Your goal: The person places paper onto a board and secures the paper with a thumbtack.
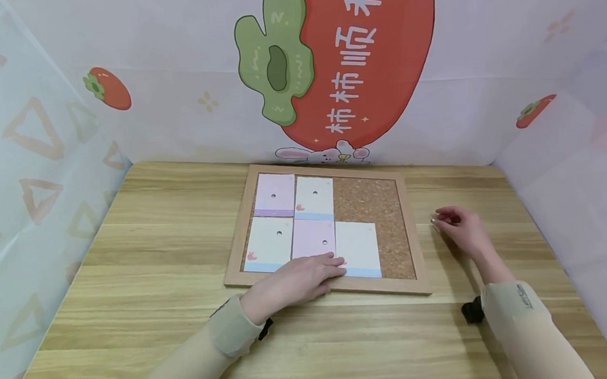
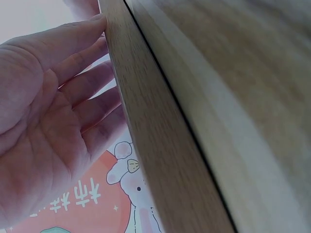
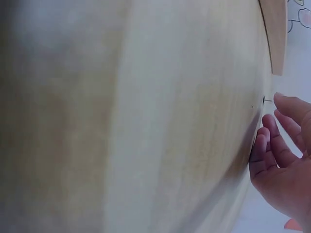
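Note:
My left hand [image 1: 304, 276] rests across the lower edge of a wood-framed cork board [image 1: 394, 230]. Its fairly straight fingers lie over a white card with a blue strip [image 1: 357, 244] and the neighbouring pink card [image 1: 306, 234]. In the left wrist view, its thumb and fingertips meet the frame's edge [image 2: 146, 111]. To the right of the board, my right hand [image 1: 465, 231] reaches low over the table, fingers loosely bent. A silver thumbtack [image 1: 433, 221] sits on the wood just beyond its fingertips. The right wrist view shows the tack's pin [image 3: 267, 100] pointing up, a small gap from the thumb.
More cards lie on the cork's left side: a lilac one [image 1: 274, 185] and two white ones, each with a silver tack head. The wooden table [image 1: 169, 234] meets printed cloth walls [image 1: 181, 104] behind and at both sides.

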Available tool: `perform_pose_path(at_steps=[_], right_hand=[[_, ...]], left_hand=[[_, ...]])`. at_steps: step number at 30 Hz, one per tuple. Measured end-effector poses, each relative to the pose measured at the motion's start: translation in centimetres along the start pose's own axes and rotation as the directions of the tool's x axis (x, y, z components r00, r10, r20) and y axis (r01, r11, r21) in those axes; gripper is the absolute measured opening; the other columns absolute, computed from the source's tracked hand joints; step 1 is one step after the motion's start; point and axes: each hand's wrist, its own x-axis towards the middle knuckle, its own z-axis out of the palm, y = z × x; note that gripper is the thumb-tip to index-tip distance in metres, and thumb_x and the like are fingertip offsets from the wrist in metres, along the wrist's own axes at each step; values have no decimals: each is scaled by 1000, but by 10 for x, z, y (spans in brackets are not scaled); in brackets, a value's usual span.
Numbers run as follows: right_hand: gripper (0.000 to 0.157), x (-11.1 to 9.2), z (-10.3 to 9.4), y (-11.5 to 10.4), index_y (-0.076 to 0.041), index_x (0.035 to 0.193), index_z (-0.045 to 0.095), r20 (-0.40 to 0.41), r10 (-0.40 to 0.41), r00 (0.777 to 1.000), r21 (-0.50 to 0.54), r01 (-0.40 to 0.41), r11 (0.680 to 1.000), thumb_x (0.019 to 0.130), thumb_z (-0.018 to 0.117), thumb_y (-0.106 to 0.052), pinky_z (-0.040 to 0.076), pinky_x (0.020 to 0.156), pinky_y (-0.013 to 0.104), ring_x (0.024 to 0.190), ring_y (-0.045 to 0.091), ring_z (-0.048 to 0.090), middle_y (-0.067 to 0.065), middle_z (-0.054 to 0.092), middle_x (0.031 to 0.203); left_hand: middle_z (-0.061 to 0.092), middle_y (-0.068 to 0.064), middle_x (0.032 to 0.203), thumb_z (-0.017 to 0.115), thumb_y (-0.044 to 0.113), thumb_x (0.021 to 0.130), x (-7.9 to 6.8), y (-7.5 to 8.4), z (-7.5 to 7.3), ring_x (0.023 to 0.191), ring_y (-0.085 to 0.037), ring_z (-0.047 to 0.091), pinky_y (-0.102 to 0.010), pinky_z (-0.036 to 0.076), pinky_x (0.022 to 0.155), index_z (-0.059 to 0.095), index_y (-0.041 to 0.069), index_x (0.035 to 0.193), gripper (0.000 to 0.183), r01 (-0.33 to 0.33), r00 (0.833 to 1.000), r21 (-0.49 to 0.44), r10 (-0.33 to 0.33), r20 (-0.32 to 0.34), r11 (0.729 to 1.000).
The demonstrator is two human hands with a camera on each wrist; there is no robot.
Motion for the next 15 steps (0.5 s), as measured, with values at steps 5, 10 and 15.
perform_pose_path(at_steps=[5,10,15], right_hand=[[28,5,2,2,-1,115,71,-3,-21,1000,-55,21,998,95,69,-20,41,69,11,75,-14,47,21,73,105],[24,7,3,3,-3,112,72,13,-4,1000,-60,5,998,95,69,-20,42,67,15,75,-6,50,19,72,102],[24,10,4,3,-3,110,72,24,20,1000,-75,-19,997,95,68,-22,41,67,17,76,0,52,17,72,100]], left_hand=[[52,0,152,67,20,96,0,0,0,144,-20,45,-34,40,117,61,15,138,42,-2,1000,-1,2,1,1000],[51,0,152,67,20,97,0,0,0,145,-20,44,-34,39,118,60,15,138,43,-2,1000,-8,2,6,1000],[50,0,153,67,20,97,0,1,-1,145,-19,43,-34,38,118,60,15,139,43,7,1000,-8,-7,14,1000]])
